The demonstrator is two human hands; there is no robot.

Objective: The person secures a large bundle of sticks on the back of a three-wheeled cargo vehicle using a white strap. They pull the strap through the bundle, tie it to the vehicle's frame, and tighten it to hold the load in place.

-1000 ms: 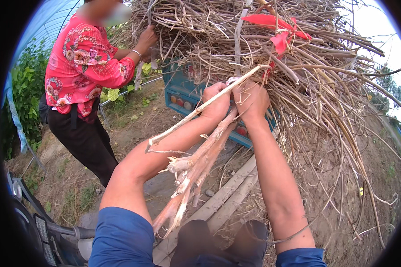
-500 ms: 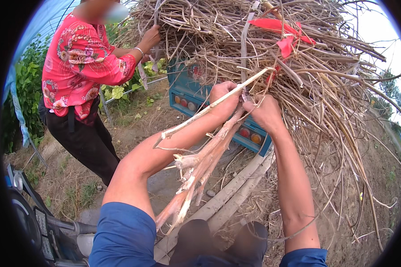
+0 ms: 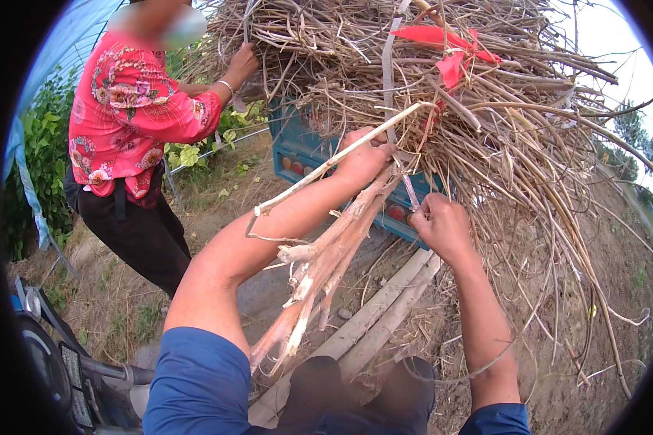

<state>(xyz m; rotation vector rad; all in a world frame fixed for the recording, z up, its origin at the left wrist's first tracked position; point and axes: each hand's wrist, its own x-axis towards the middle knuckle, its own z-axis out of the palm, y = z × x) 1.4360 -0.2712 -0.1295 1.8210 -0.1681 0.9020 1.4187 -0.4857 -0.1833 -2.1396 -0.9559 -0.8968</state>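
A big pile of dry thin branches (image 3: 326, 80) lies on a blue truck bed. A flat grey strap (image 3: 389, 80) runs down over the pile to my left hand (image 3: 366, 156), which is closed around it at the bed's edge. Lower and to the right, my right hand (image 3: 444, 226) pinches the loose end (image 3: 412, 192) of the strap, which stretches taut between both hands. A thick peeled branch (image 3: 326, 268) slants toward me just below my left hand. One pale thin stick (image 3: 334, 161) crosses in front of my left wrist.
At the left a co-worker in a red flowered shirt (image 3: 134, 109) grips another strap on the pile. A red cloth (image 3: 450, 54) is tied among the branches. Two long poles (image 3: 370, 319) lie below the blue tailboard (image 3: 286, 141). Part of a vehicle (image 3: 43, 348) stands at lower left.
My right hand has moved down and right, away from my left hand, drawing out the strap end. My left hand stays near the bed's edge. The co-worker's hand has shifted slightly.
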